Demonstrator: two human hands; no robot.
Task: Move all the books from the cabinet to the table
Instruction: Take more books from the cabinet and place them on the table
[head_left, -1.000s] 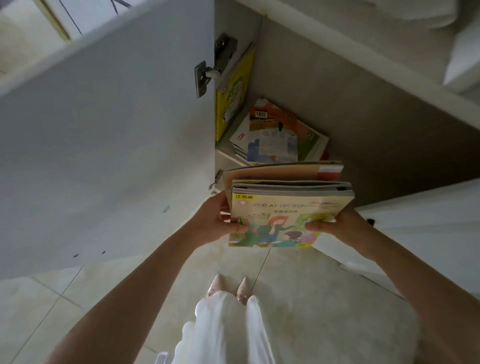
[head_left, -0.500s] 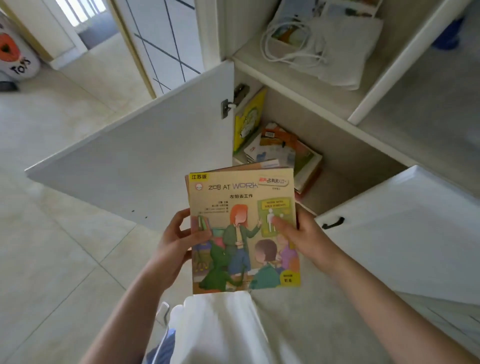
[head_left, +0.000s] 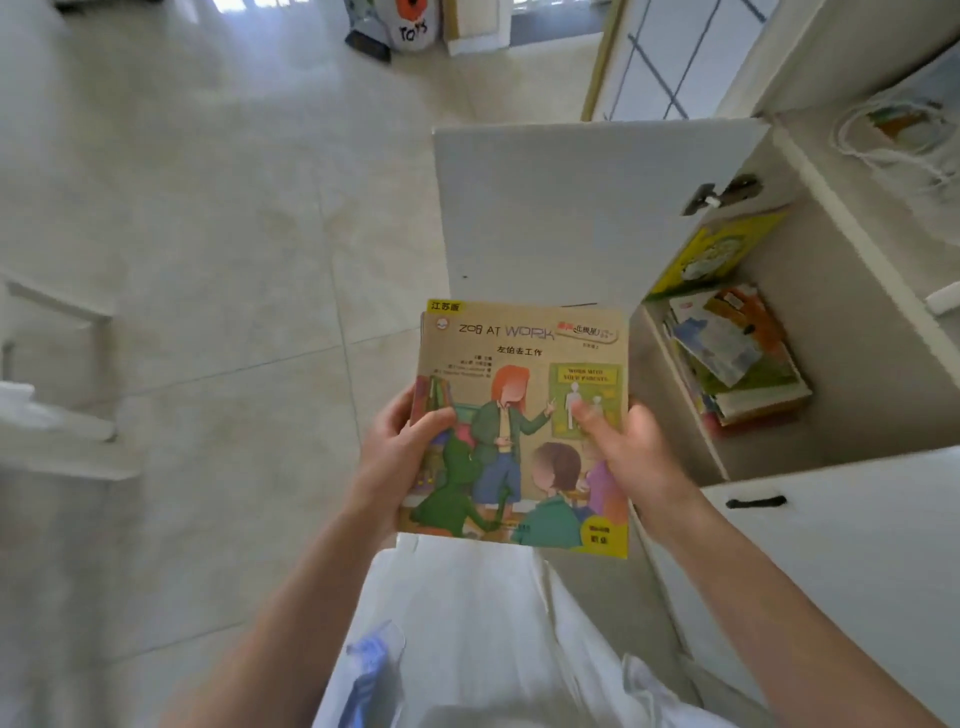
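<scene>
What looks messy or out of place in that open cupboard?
The pile of books left in the cabinet is untidy: the covers lie fanned at different angles, not squared up. A yellow book leans tilted against the inner wall beside the open door. The stack of books held in both hands looks neat.

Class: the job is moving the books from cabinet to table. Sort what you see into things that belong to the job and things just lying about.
Job: held books, left hand, right hand, book pile, yellow book, cabinet.

Lying about: toys bag, white cord.
</scene>
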